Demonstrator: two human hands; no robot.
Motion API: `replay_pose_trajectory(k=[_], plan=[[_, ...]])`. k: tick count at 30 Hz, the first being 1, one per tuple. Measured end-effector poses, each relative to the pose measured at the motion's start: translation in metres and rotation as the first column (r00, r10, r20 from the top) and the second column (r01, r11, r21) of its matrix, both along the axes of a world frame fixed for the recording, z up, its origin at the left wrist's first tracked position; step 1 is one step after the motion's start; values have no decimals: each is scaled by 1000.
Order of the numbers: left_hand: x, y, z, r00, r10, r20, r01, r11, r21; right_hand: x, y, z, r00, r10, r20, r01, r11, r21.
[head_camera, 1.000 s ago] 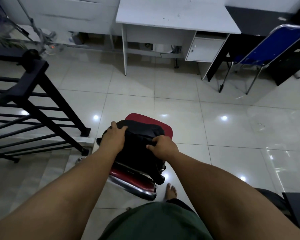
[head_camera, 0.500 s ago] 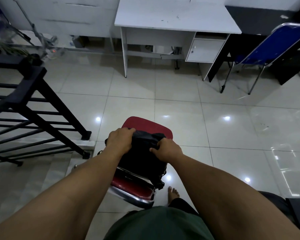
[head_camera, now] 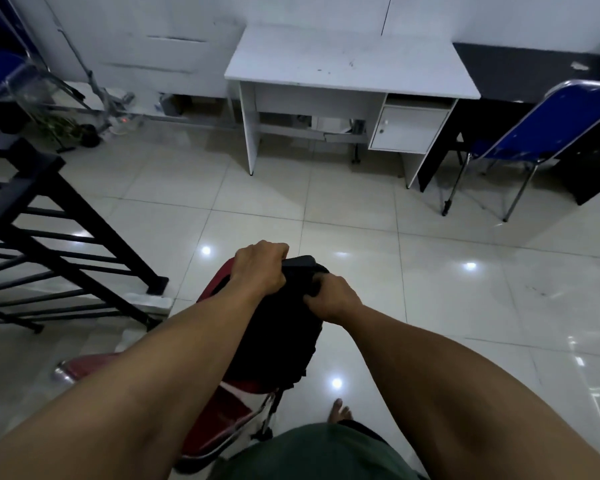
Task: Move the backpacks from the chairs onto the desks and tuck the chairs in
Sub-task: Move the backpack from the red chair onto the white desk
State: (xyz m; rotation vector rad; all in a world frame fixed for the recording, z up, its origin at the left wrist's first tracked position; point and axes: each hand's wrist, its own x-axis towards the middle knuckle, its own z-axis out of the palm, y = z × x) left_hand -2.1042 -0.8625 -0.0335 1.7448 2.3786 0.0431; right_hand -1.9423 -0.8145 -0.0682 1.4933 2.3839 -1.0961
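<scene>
While the person stands over the red chair, both hands are clamped on the top of the black backpack. Left hand: fingers curled over the upper edge of the bag, knuckles up, gripping the top at its far-left corner. Right hand: fingers curled into the fabric on the near-right side of the top, thumb tucked in against the bag. Both forearms reach down and forward from the bottom of the view.

Backpack position: upright, its body hanging below the two hands, over the red seat; whether its base touches the seat cannot be told, since the bag hides the contact. Chrome frame of the red chair visible at the lower left and under the bag.

White desk stands against the far wall, well apart from the chair, with a small cupboard door under its right end. Blue chair stands to the right of the desk, pulled out, beside a dark desk. Black stair railing at left. Glossy tiled floor with ceiling-light reflections. One bare foot shows below the right forearm.
</scene>
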Motion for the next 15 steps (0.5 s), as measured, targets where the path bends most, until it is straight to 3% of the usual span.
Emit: replay_pose_trajectory(k=[8, 15], plan=[[58, 75, 26, 910, 348, 226, -368, 929, 50, 31, 67, 18, 979, 84, -184, -77, 996, 45], [106, 146, 45, 643, 569, 512, -672, 740, 22, 66, 112, 40, 952, 99, -288, -67, 990, 121]])
